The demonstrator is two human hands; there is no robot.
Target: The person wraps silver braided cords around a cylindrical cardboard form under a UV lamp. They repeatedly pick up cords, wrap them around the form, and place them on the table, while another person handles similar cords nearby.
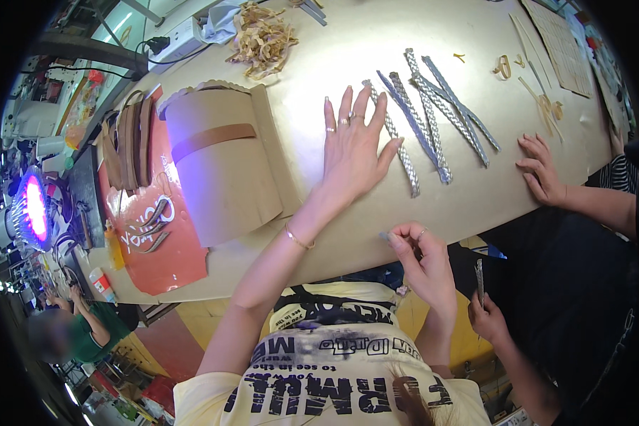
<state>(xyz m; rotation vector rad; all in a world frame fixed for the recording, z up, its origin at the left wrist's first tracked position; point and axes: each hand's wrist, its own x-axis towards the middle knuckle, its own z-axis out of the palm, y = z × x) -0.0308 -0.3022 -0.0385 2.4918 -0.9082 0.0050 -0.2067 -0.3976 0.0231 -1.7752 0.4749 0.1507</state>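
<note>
My left hand is open, its spread fingers lying on the table beside a silver braided strap. The forefinger reaches over the strap's upper part. Closed in a pinch, my right hand is just over the table's near edge. A small grey-blue piece sticks out from its fingertips; most of it is hidden. To the right lie more silver braided straps and grey-blue ones, some crossing each other.
A brown paper-like roll with a tan band and a red sheet are at left. Leather strips and a pile of tan scraps lie farther back. A co-worker's hand rests on the table; another hand holds a braided strip.
</note>
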